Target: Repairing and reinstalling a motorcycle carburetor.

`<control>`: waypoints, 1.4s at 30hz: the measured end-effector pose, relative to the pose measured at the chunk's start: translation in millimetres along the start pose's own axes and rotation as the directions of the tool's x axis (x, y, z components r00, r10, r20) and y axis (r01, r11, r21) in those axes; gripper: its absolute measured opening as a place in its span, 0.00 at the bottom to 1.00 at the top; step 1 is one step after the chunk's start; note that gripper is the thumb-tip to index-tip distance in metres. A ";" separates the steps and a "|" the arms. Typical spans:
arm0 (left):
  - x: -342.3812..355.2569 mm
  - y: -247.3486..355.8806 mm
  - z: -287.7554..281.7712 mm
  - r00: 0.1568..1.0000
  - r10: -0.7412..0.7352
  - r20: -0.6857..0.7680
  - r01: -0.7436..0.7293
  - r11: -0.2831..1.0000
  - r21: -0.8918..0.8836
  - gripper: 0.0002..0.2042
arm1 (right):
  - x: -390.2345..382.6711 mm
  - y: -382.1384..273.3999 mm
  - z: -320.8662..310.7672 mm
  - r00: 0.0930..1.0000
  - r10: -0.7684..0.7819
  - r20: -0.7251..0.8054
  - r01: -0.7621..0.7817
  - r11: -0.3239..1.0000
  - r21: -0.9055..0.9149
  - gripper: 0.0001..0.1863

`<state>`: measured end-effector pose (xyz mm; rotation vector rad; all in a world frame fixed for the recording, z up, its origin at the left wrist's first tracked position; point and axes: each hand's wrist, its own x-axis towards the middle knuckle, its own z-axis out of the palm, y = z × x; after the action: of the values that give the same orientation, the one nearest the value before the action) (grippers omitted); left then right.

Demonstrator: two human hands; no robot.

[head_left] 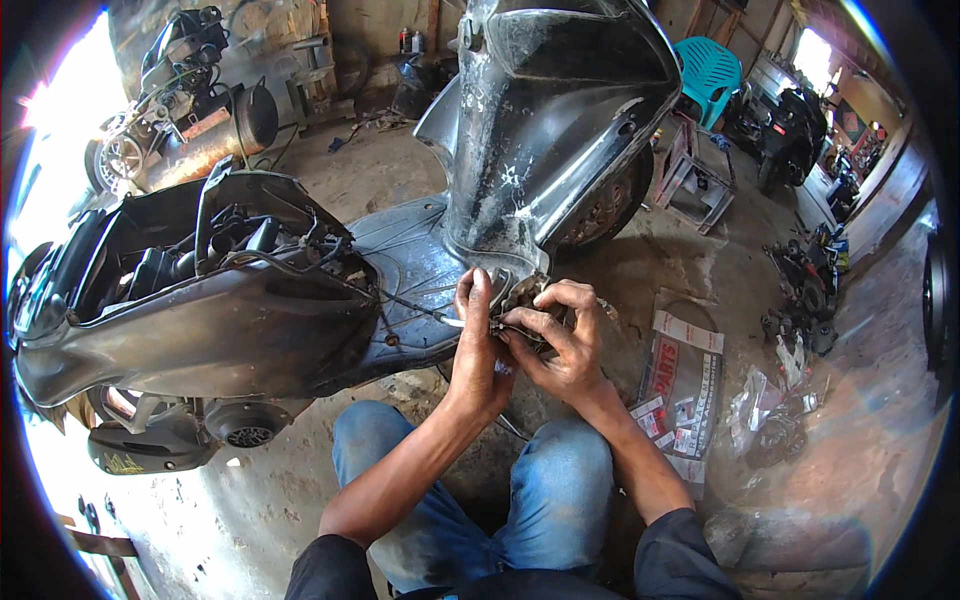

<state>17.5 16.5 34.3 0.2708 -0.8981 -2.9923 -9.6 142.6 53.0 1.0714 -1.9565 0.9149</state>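
My left hand [476, 350] is closed on the end of a thin cable [420, 308], thumb pointing up. My right hand [565, 355] is bent round a small dirty metal assembly [525, 295], its fingers pinching at the cable end beside my left thumb. Both hands are over the edge of the grey footboard [400, 250] of a black scooter, just below its scuffed front shield [550, 120]. The cable runs left toward the open rear body [220, 330], where hoses and frame tubes are exposed. My fingers hide much of the part they hold.
An engine on a rusty tank [200, 150] stands back left. At right are a crate [695, 175], teal chair [705, 70], dark scooter [790, 135] and scattered parts [805, 285]. A printed flat package [680, 370] and clear plastic bags [770, 410] lie beside my right arm.
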 end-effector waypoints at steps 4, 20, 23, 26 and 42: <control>-0.9 0.2 -0.3 1.000 -0.002 -0.016 0.002 1.000 0.009 0.32 | 0.3 1.2 -0.3 0.999 -0.025 0.024 0.026 0.999 -0.035 0.17; -4.4 4.8 5.7 1.000 -0.013 0.010 0.014 0.999 -0.053 0.29 | -1.7 -0.8 -0.7 1.000 0.020 -0.005 -0.021 0.999 -0.028 0.16; -4.9 6.2 3.6 0.999 -0.028 0.021 0.029 0.999 -0.039 0.29 | -0.8 0.8 0.2 1.000 -0.028 -0.003 0.028 0.999 -0.034 0.17; -5.1 6.3 2.7 0.998 -0.054 0.033 0.055 0.998 -0.033 0.29 | -0.1 2.1 -0.2 0.999 -0.047 0.005 0.047 0.997 -0.056 0.17; -7.1 8.7 6.4 0.997 -0.021 0.072 0.023 0.999 -0.036 0.29 | -0.9 2.1 -1.3 0.999 -0.025 0.045 0.027 0.998 -0.058 0.16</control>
<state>23.0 13.0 45.5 0.1756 -0.8507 -3.0533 -10.7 144.9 52.3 1.0894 -1.9885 0.8216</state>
